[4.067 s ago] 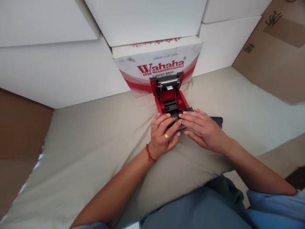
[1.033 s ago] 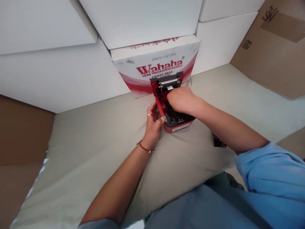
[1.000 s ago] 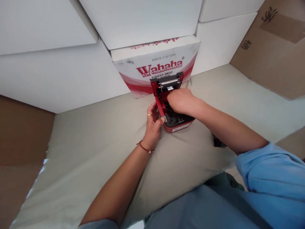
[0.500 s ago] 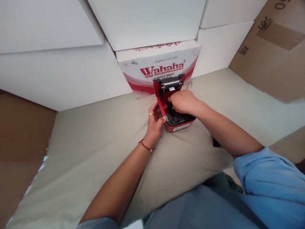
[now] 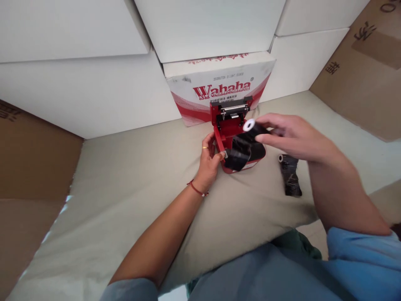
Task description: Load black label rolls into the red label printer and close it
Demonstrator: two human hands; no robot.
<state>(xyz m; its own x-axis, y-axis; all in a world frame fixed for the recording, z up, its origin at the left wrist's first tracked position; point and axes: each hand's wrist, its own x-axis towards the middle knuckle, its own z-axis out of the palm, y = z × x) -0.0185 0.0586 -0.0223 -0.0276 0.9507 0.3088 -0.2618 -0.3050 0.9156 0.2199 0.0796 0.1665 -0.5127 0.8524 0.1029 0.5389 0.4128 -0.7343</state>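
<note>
Black roll (image 5: pixel 258 129) (white-cored) trails glossy film (image 5: pixel 239 153) over the red printer (image 5: pixel 219 139).

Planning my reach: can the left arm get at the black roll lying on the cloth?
Probably not directly: the left grip holds the red device, and that black roll lies across, near the right forearm.

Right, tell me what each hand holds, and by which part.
The right hand grips a black roll by its wound body, white end exposed. The left hand holds the red machine by its left side, near the front corner.
</note>
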